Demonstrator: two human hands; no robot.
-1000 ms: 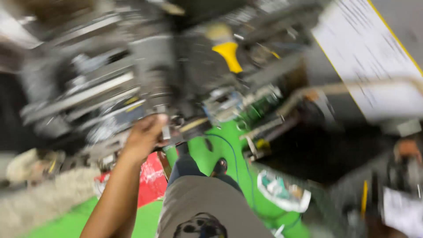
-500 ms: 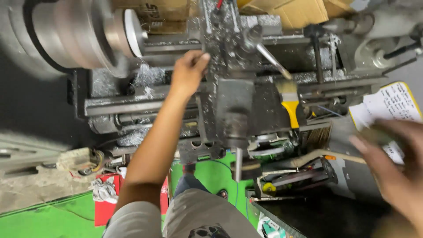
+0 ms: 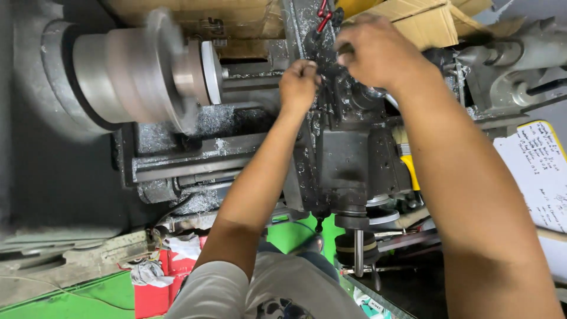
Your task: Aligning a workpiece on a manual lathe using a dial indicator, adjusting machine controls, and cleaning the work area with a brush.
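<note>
both hands work at the tool post (image 3: 348, 100) right of the chuck (image 3: 147, 71): left hand (image 3: 299, 84) pinched on it, right hand (image 3: 378, 53) clenched over its top; tightening looks underway

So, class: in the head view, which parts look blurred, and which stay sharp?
Head view: the chuck smears with motion blur; the right hand is slightly soft; the left hand and the dark carriage are sharper; lighting is even.
</note>
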